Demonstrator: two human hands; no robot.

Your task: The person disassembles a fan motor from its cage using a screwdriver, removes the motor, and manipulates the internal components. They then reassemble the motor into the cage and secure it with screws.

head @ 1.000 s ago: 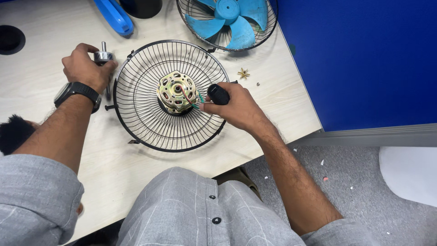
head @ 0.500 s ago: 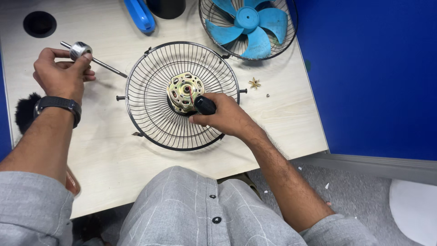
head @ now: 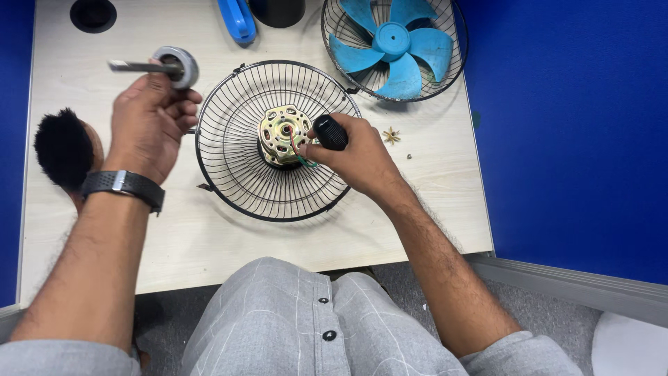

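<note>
Pale wooden table (head: pixel 209 237) under wire grille (head: pixel 236 174), bladed grille (head: pixel 445 76), black brush (head: pixel 62 147).

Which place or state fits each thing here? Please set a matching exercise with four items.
Things:
1. rotor with shaft
2. fan motor
3. blue fan blade
4. black brush

Places:
A. lying inside the far wire guard
B. held up in the left hand
C. on the table beside the left wrist
D. at the centre of the near wire guard, next to the right hand

Pairs: 1-B, 2-D, 3-A, 4-C
</note>
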